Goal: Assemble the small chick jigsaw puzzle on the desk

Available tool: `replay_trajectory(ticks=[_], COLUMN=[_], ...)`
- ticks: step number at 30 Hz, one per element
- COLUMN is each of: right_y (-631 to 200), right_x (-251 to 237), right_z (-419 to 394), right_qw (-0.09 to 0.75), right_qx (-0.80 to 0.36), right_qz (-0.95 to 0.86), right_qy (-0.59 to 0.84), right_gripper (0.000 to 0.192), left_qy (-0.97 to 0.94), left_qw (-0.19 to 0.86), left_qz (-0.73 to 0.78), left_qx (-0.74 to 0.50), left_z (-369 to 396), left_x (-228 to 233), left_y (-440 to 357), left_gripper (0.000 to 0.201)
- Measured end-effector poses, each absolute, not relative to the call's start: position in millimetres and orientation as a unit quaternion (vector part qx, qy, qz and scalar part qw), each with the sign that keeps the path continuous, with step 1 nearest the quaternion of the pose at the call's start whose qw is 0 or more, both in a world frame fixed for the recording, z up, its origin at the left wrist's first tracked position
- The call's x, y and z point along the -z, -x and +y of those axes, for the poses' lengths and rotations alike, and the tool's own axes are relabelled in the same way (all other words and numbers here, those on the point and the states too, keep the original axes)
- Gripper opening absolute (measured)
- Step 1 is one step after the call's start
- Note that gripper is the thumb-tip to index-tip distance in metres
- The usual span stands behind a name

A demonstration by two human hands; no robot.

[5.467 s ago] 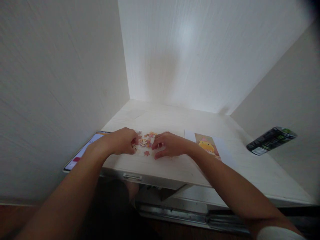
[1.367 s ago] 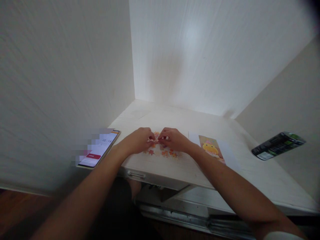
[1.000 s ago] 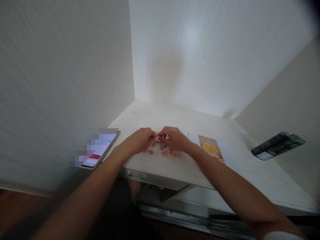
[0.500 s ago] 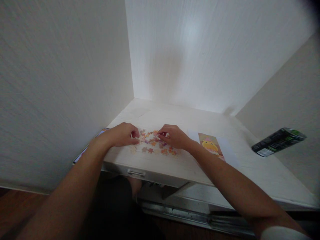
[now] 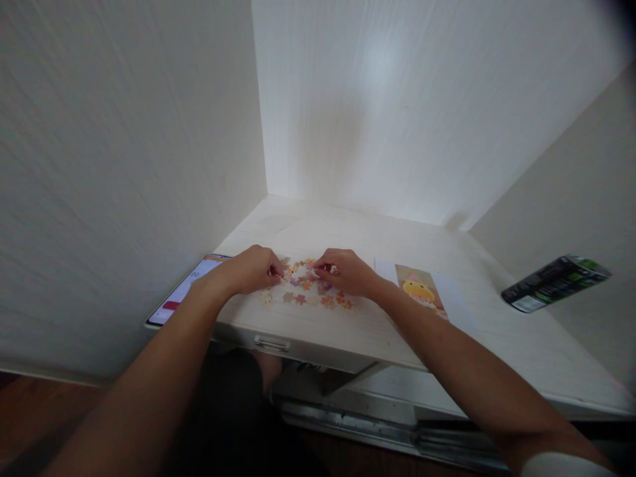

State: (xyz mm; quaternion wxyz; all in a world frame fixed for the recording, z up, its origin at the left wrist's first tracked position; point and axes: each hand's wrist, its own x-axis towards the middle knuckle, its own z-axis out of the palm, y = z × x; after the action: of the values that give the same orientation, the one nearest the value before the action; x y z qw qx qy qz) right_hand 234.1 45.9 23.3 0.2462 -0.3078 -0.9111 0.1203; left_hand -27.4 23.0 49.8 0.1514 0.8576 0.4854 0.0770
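Note:
Several small jigsaw puzzle pieces (image 5: 307,285) in orange, pink, purple and cream lie on the white desktop (image 5: 318,228). From the left, my left hand (image 5: 254,268) reaches in with thumb and fingers pinched on a puzzle piece, mostly covered by the fingertips. My right hand (image 5: 345,270) is closed in a pinch at the right side of the pieces, its fingertips on a puzzle piece too small to see well. A loose row of pieces sits nearer the desk's front edge, below both hands.
A printed sheet with a yellow cartoon figure (image 5: 418,290) lies right of my right hand. Farther right is a dark can (image 5: 554,283) with green markings. By the left wall a phone (image 5: 171,301) with a lit screen lies partly behind my left forearm. A drawer handle (image 5: 271,344) is below.
My left hand has shifted slightly right, toward the pieces, and its fingers have come closer together. More of the phone shows. My right hand has stayed almost still.

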Motion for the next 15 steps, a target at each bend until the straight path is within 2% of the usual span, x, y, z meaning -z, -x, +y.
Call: replay_trajectory(ticks=[10,15], right_y=[-233.7,-232.8], right_x=[-21.7,-22.2], right_z=[45.8,46.1], right_qw=[0.241,0.228], right_qx=[-0.121,-0.112], right_qz=[-0.910,-0.909], right_qy=[0.315,0.330], right_gripper=[0.016,0.017], left_qy=[-0.820,-0.823], left_qw=[0.169,0.206], left_qz=[0.540,0.520], left_qx=[-0.091,-0.096], left_z=[27.0,25.8], left_x=[-55.1,-56.0], left_y=[36.9,34.3], left_gripper=[0.011,0.011])
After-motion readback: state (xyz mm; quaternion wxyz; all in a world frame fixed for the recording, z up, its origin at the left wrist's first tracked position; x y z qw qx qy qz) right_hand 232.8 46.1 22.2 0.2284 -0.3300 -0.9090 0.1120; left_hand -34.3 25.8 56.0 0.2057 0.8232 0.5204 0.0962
